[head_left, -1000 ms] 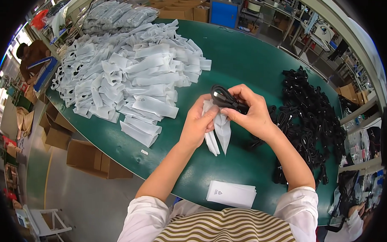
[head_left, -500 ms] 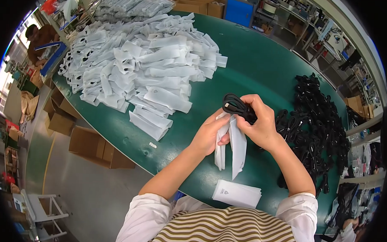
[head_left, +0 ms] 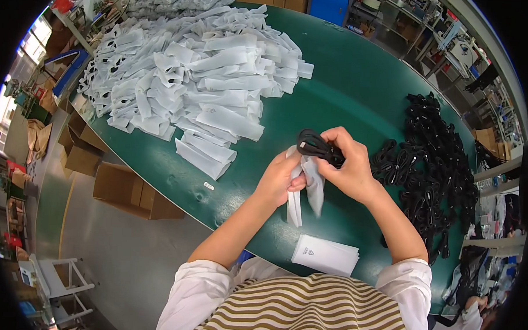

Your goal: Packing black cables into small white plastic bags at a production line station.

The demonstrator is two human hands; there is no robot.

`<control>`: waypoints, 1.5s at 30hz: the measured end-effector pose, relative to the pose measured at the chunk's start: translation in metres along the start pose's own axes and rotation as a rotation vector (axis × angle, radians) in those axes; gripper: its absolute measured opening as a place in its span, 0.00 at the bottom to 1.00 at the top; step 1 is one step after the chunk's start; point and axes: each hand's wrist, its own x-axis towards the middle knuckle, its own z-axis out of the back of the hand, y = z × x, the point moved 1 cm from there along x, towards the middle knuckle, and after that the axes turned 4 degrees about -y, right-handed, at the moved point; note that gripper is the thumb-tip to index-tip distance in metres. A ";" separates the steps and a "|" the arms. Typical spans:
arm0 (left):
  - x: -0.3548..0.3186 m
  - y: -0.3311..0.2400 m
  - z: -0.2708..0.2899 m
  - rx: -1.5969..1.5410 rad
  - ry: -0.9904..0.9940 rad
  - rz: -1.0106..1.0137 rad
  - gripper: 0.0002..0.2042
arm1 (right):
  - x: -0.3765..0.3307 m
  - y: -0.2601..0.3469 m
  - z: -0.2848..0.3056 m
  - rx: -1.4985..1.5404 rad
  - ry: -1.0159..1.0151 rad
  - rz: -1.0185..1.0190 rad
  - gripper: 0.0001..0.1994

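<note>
Between my hands, over the green table, are a coiled black cable [head_left: 318, 147] and white translucent sleeve bags [head_left: 313, 187]. My right hand [head_left: 351, 167] pinches the cable coil between thumb and fingers, just above the bags' upper ends. My left hand [head_left: 280, 180] is closed around the bags, which hang down below its fingers; how many it holds is hard to tell. The coil touches the top of the bags. Close to my body lies a small stack of flat white bags [head_left: 326, 255] with a printed mark.
A large heap of white sleeve bags [head_left: 185, 81] covers the left of the green table [head_left: 342, 86]. Many coiled black cables [head_left: 432, 171] are piled at the right. Open cardboard boxes [head_left: 129, 192] stand below the left edge. A small white piece [head_left: 208, 186] lies near that edge.
Both hands have shifted slightly left with the cable and bags. The hanging bag on the right has swung and crumpled. The whole view has tilted a little.
</note>
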 end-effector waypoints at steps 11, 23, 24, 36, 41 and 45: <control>-0.073 -0.067 -0.003 1.542 -0.352 -0.892 0.17 | 0.038 -0.015 -0.025 0.442 -0.205 -0.530 0.11; -0.092 -0.110 0.134 2.201 -0.446 -0.870 0.33 | 0.080 -0.052 -0.189 0.407 -0.117 -0.483 0.13; -0.085 -0.112 0.133 2.246 -0.419 -0.950 0.33 | 0.090 -0.054 -0.195 0.342 -0.137 -0.419 0.13; -0.028 -0.169 0.161 2.293 -0.110 -0.852 0.41 | 0.118 -0.061 -0.187 -0.073 -0.306 -0.058 0.22; -0.003 -0.180 0.173 2.306 -0.030 -0.920 0.40 | 0.126 -0.069 -0.221 -0.192 -0.371 -0.147 0.29; 0.015 -0.192 0.178 2.280 0.047 -0.969 0.39 | 0.134 -0.074 -0.218 -0.201 -0.335 -0.162 0.29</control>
